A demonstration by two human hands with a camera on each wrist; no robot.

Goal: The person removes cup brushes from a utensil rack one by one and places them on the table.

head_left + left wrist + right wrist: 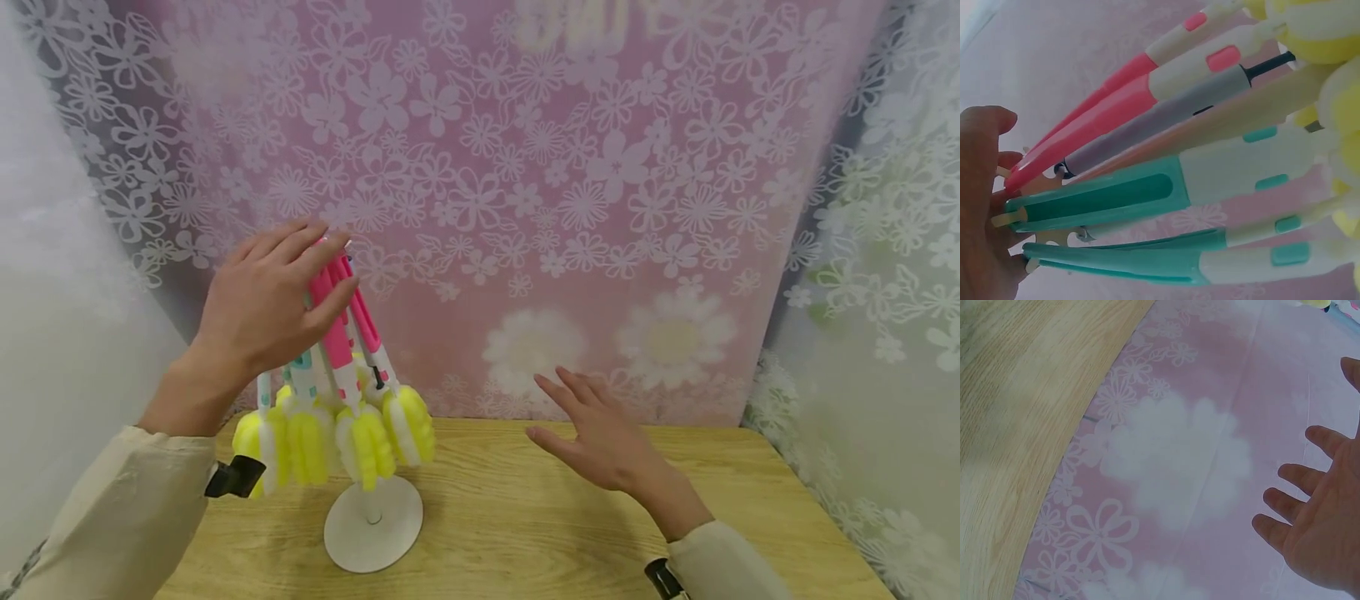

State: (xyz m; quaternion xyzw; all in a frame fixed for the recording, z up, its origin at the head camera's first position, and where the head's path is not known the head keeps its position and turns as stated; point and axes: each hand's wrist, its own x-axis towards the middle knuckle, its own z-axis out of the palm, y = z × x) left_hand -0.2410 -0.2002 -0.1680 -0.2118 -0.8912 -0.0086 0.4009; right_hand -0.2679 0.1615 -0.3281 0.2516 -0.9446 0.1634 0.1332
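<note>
Several sponge bottle brushes (341, 346) with pink or teal handles hang heads down around a white stand with a round base (393, 546). Yellow and white sponge heads (303, 450) form a ring low on it. My left hand (262, 308) lies over the top of the stand, fingers extended, thumb alongside a pink handle (1094, 128). Small hooks hold the handle ends beside its palm in the left wrist view, where a teal handle (1100, 194) also hangs. Fingers spread, my right hand (607, 442) hovers above the table to the right, touching nothing.
The wooden table (525, 517) carries the stand at its left side. Behind it hangs a pink curtain (480, 350) with white flowers. Pale sheets stand at both sides, the right sheet (885, 400) flowered too.
</note>
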